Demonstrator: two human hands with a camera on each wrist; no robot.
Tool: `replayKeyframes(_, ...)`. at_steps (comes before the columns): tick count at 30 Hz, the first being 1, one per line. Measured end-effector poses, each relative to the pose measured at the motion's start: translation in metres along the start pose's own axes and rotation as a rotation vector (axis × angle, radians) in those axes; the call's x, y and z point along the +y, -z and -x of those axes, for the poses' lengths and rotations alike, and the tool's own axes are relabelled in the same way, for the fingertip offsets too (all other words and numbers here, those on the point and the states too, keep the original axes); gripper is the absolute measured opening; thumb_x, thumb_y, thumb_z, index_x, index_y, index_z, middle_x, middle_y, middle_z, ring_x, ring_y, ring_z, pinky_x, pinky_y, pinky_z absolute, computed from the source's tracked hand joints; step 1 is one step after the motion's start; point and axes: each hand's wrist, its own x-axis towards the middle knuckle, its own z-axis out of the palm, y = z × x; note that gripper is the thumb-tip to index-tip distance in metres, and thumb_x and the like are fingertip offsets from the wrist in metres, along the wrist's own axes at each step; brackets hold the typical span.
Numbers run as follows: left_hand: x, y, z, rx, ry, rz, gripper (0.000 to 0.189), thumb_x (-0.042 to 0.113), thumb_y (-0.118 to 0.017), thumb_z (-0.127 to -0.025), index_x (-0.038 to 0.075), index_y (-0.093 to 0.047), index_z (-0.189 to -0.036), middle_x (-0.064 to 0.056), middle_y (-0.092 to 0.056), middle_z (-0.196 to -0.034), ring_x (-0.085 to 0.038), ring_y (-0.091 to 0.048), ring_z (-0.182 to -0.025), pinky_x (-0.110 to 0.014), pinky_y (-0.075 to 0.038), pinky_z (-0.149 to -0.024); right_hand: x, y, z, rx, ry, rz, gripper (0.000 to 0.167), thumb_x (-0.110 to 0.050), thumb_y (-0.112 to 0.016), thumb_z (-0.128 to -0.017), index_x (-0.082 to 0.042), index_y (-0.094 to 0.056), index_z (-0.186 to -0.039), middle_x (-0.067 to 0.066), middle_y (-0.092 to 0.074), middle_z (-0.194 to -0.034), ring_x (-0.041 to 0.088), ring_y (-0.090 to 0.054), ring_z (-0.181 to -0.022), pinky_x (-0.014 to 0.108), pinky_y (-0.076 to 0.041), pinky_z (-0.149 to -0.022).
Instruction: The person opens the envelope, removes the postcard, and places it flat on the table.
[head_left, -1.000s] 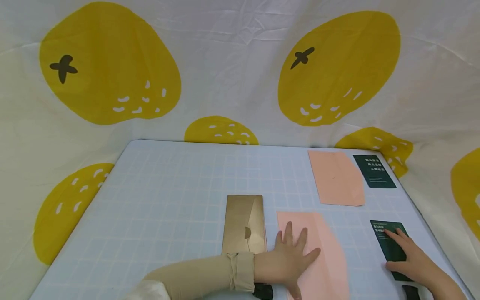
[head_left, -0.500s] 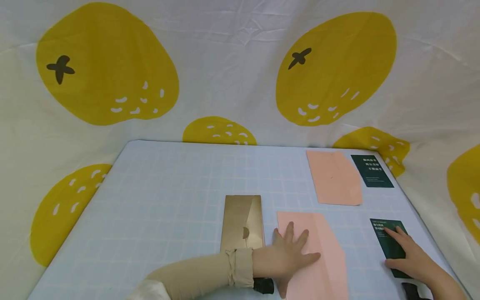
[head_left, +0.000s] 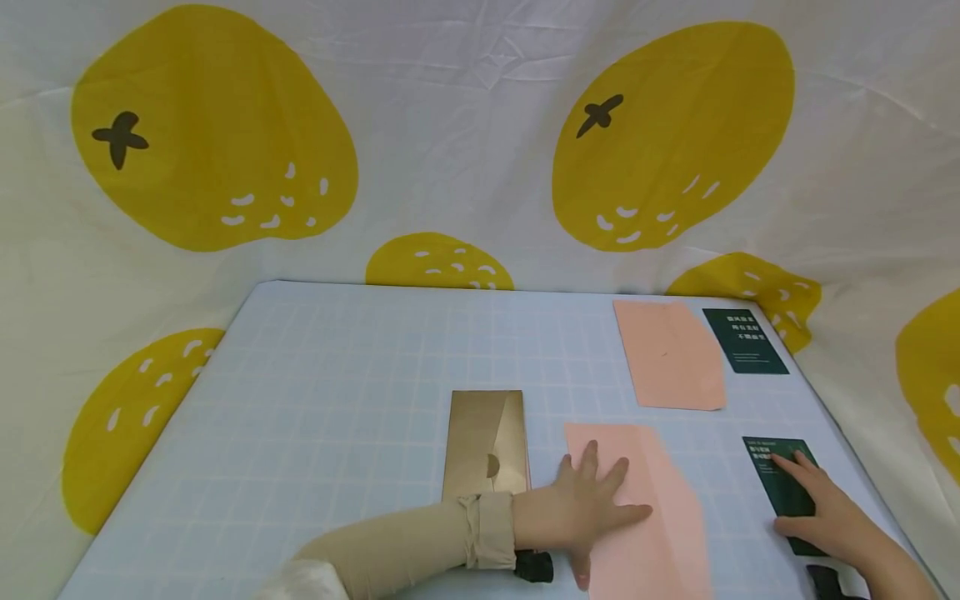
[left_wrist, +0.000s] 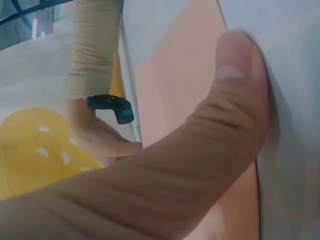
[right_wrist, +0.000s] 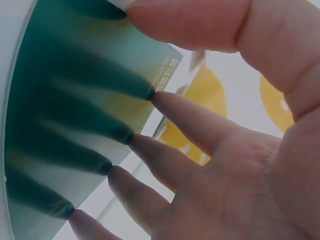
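My left hand [head_left: 588, 517] reaches across the table with fingers spread and rests on a pale pink, envelope-shaped paper [head_left: 663, 533] with a slanted corner. In the left wrist view the thumb [left_wrist: 235, 65] lies along the long edge of this pink paper [left_wrist: 185, 65]. My right hand [head_left: 836, 521] touches a dark green card [head_left: 786, 492] printed with white characters. The right wrist view shows straight, spread fingertips on the glossy green card [right_wrist: 65, 110], which mirrors them, and the thumb near its edge. A gold envelope [head_left: 476, 433] lies left of the pink paper, partly covered by my left forearm.
Farther back on the right lie a second pink paper [head_left: 671, 358] and another dark green card [head_left: 746, 342]. They sit on a pale blue gridded tabletop [head_left: 337, 400]. A white cloth with yellow fruit prints [head_left: 450, 125] hangs behind and around the table.
Over the last half second my left hand and the pink paper under it have shifted slightly right. Earlier, the green card under my right hand moved slightly away from me.
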Motion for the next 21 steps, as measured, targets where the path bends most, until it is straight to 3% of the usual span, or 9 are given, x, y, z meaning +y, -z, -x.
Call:
replayKeyframes(6, 0.014, 0.009, -0.015, -0.031, 0.037, 0.033, 0.132, 0.080, -0.079, -0.040, 0.063, -0.008, -0.150, 0.007, -0.006, -0.163, -0.036, -0.013, -0.147, -0.048, -0.037, -0.104, 0.003, 0.002, -0.002, 0.005, -0.004, 0.002, 0.099, -0.037, -0.076, -0.084, 0.010, -0.017, -0.149, 0.047, 0.007, -0.145, 0.070, -0.012, -0.120, 0.082, -0.023, -0.088)
replayKeyframes(21, 0.051, 0.033, -0.057, -0.023, 0.100, 0.083, 0.130, 0.079, -0.080, -0.037, 0.066, -0.012, -0.147, 0.008, -0.009, -0.159, -0.037, -0.014, -0.145, -0.051, -0.036, -0.102, 0.017, 0.009, -0.005, 0.036, 0.001, 0.007, 0.099, -0.034, -0.075, -0.084, 0.009, -0.014, -0.149, 0.046, 0.011, -0.146, 0.070, -0.014, -0.118, 0.083, -0.024, -0.086)
